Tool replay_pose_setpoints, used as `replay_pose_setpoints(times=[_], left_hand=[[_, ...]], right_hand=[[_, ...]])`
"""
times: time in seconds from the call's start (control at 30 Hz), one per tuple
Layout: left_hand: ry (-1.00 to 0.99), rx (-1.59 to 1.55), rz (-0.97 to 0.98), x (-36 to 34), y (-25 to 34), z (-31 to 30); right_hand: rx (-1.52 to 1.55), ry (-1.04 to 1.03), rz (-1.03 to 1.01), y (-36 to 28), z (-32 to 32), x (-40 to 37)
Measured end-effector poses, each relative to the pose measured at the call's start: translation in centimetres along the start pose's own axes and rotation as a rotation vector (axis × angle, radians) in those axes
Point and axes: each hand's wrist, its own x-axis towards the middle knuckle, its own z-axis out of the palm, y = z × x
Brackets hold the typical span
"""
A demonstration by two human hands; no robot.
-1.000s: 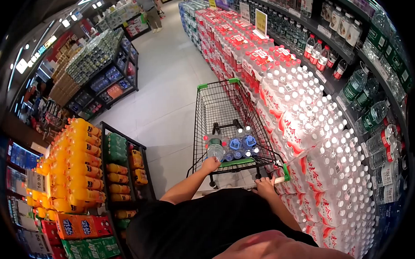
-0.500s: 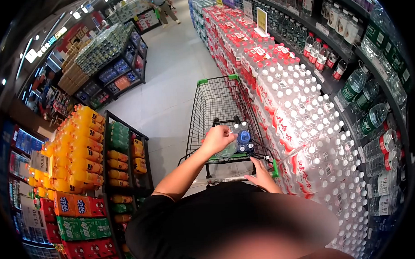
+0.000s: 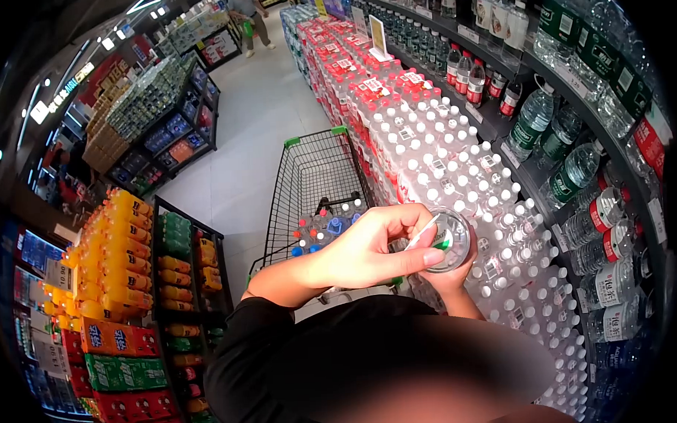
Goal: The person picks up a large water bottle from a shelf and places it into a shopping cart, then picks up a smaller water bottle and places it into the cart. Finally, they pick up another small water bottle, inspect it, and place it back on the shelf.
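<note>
A clear plastic bottle (image 3: pixel 458 233) with a green and white label is held up in front of my chest, its round end towards me. My left hand (image 3: pixel 362 248) grips it from the left, thumb pressed across the near end. From the right and underneath, my right hand (image 3: pixel 454 276) is wrapped around it, its fingers mostly hidden. Behind my left hand stands a black wire shopping cart (image 3: pixel 296 179) with green corners. Inside the cart are several bottles (image 3: pixel 335 226) with red, white and blue caps, partly covered by my hand and forearm.
Stacked packs of white-capped water bottles (image 3: pixel 456 163) line the right side, beside shelves of larger bottles (image 3: pixel 533 119). At left stands a black rack (image 3: pixel 188 269) with orange drinks (image 3: pixel 120 256). A person (image 3: pixel 250 24) is far up the aisle (image 3: pixel 238 118).
My left hand has lifted the clear bottle out of the cart and brought it right. My right hand has left the cart handle and now holds the bottle too. The view has turned right.
</note>
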Motion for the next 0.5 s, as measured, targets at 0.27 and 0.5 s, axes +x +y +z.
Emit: replay_pose_setpoints(times=[0.27, 0.5], left_hand=[[0.103, -0.181, 0.136, 7.7, -3.3, 3.2], [0.175, 0.564, 0.338, 13.5, -8.6, 2.6]], right_hand=[[0.029, -0.103, 0.178, 4.4, -9.3, 2.7], [-0.03, -0.172, 0.4, 8.9, -12.9, -0.4]])
